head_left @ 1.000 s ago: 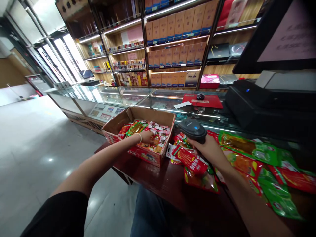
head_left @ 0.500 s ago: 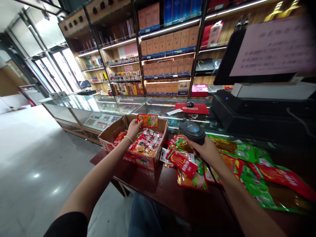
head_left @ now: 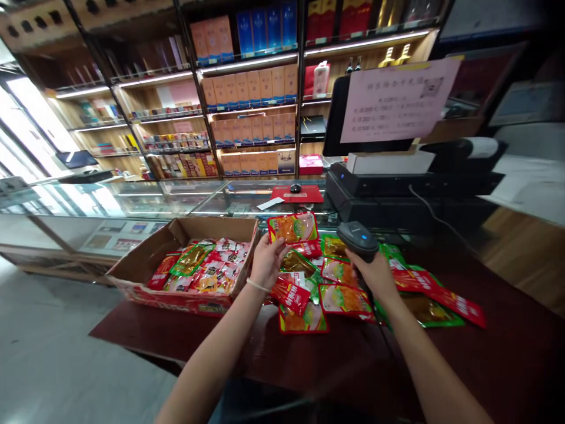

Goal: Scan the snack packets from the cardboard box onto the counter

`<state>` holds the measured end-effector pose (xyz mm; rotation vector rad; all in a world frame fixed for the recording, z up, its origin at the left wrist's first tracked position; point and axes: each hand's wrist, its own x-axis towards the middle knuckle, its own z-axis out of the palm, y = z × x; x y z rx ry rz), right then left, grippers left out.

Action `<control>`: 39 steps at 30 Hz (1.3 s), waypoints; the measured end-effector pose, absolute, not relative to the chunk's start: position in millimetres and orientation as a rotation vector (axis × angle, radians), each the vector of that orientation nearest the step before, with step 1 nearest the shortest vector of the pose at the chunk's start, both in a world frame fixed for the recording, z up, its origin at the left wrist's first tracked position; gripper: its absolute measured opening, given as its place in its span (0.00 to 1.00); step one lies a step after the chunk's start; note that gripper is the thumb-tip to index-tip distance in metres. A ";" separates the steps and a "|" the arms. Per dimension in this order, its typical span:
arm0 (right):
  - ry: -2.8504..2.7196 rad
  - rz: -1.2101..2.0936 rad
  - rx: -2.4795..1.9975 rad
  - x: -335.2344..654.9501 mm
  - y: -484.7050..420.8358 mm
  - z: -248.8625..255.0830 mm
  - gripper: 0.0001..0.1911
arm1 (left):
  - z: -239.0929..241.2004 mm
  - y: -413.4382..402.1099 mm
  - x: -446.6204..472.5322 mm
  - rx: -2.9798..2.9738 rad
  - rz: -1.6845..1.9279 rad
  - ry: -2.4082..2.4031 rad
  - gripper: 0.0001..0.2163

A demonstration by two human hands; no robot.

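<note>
Pinched in my left hand [head_left: 267,262] is a red-edged snack packet [head_left: 293,228] with an orange and green front, held up above the heap of packets. My right hand [head_left: 377,277] grips a black barcode scanner [head_left: 358,238], whose blue light shows on top; its head points toward the held packet. Under and between my hands lie several red and green snack packets, among them a red packet [head_left: 291,294] and an orange-fronted packet [head_left: 344,299]. Left of my left hand stands an open cardboard box [head_left: 212,227] with small packets inside and a green-edged packet [head_left: 192,259] on top.
A dark red wooden table [head_left: 247,341] bears the box and packets. Behind it runs a glass counter [head_left: 168,197] with a red mat [head_left: 282,193] and a mouse [head_left: 295,188]. At the right stand a monitor with a pink sign [head_left: 397,106] and a black cash drawer [head_left: 375,203].
My left hand has moved right with the packet, from over the box to above the heap near the scanner. My right hand still holds the scanner. The view has turned right.
</note>
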<state>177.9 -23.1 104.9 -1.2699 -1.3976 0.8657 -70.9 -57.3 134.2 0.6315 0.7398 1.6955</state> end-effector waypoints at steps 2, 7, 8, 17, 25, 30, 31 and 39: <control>-1.374 0.882 -1.288 184.7 -23.0 98.1 0.20 | 113.0 -47.8 -59.2 0.610 1.687 0.732 0.14; -1.432 0.869 -1.299 184.8 -28.0 89.5 0.20 | 69.7 -29.8 -50.5 0.387 1.694 0.762 0.08; -1.451 0.873 -1.298 183.4 -29.1 88.3 0.20 | 63.5 -29.3 -51.3 0.328 1.666 0.759 0.07; -1.622 0.859 -1.331 161.4 -47.8 92.6 0.16 | 40.2 -54.6 -73.7 0.350 1.469 0.547 0.04; -1.666 1.135 -1.213 147.9 -59.5 93.8 0.15 | 39.7 -56.0 -85.3 0.311 1.272 0.578 0.01; -1.802 1.191 -1.138 147.8 -62.1 95.5 0.14 | 43.2 -56.9 -84.2 0.334 1.248 0.580 0.01; -1.814 1.154 -1.130 148.2 -62.3 96.3 0.15 | 44.1 -56.5 -84.0 0.344 1.244 0.575 0.01; -1.797 1.150 -1.125 150.2 -63.3 98.1 0.17 | 44.6 -53.3 -85.0 0.436 1.239 0.601 0.06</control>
